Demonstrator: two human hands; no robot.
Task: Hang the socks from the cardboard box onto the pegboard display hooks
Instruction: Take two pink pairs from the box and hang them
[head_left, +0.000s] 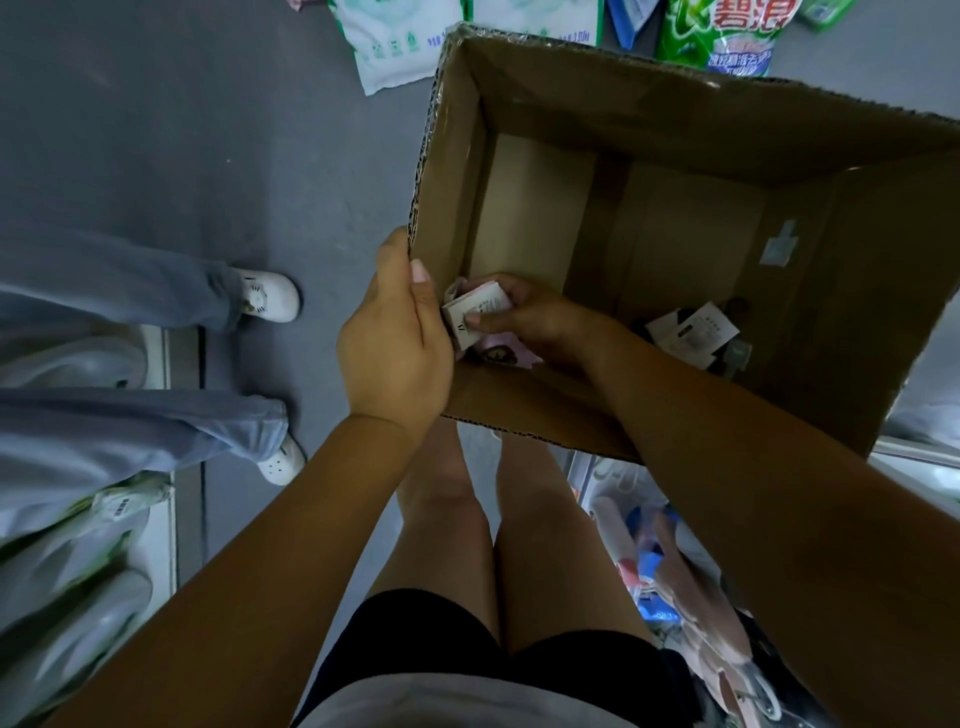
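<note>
Two sock packs (475, 318) (693, 335), one cardboard box (675, 104), two hands (395, 348) (530, 317), right gripping one.

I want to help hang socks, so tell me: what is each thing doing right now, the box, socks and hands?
Cardboard box: open on top, held at its near-left corner.
Left hand: grips the box rim, thumb inside.
Pink sock pack: pinched, inside the box, not yet lifted out.
Right hand: inside the box, pinches the pink sock pack.
Dark sock pack: lying loose on the box floor.
Detergent bags: lying flat on the floor.
</note>
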